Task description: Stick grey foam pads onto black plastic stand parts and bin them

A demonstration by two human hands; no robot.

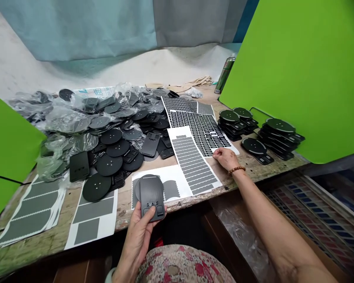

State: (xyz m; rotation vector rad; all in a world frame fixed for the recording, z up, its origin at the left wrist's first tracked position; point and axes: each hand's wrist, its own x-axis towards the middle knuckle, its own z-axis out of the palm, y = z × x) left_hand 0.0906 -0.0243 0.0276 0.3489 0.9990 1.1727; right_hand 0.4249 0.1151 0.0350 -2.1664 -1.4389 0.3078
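My left hand [140,234] grips the lower end of a dark grey plastic part [150,192], thumb on top, near the table's front edge. Under that part lies a white sheet with grey stickers [171,189]. At the lower right corner of a sheet of small black labels [205,131], my right hand [225,158] has its fingers pinched together; whatever they hold is too small to make out. A sheet of narrow grey strips [193,163] lies between my hands.
Black discs and plates [109,164], some in clear plastic bags, are heaped at the left. Stacks of similar parts [279,135] stand at the right. More sticker sheets [35,208] lie front left. Green panels [297,78] flank the table, with a spray can [225,74] behind.
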